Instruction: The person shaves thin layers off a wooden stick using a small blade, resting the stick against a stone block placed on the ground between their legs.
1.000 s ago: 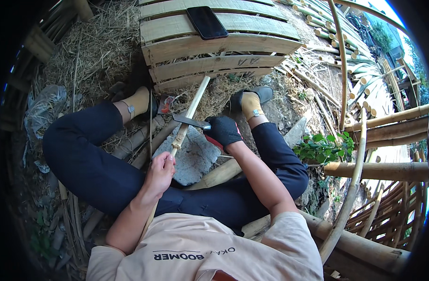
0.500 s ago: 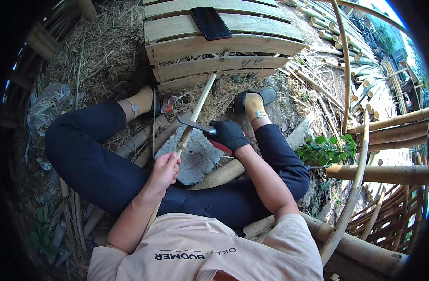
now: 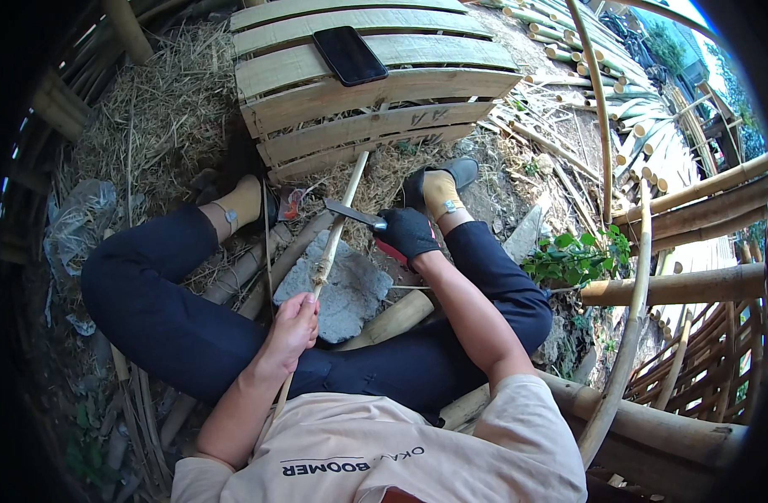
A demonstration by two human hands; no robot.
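Note:
My bare left hand (image 3: 293,332) is closed around a thin bamboo strip (image 3: 325,261). The strip runs up from beside my left forearm toward the wooden crate, and frayed fibres show at a rough spot just above my fist. In a black and red glove, my right hand (image 3: 407,235) grips a knife whose handle is mostly hidden. Its broad grey blade (image 3: 350,211) lies across the strip, farther up than the rough spot. Below the strip, between my legs, is a flat grey stone (image 3: 342,289).
A slatted wooden crate (image 3: 375,88) stands ahead with a black phone (image 3: 350,55) on top. Bamboo poles (image 3: 677,285) and a leafy plant (image 3: 575,260) are at the right. Dry straw (image 3: 162,117) and crumpled clear plastic (image 3: 82,218) lie at the left.
The knife and my right hand have moved a little up the strip, away from my left hand, which keeps its hold. The whole view has shifted slightly.

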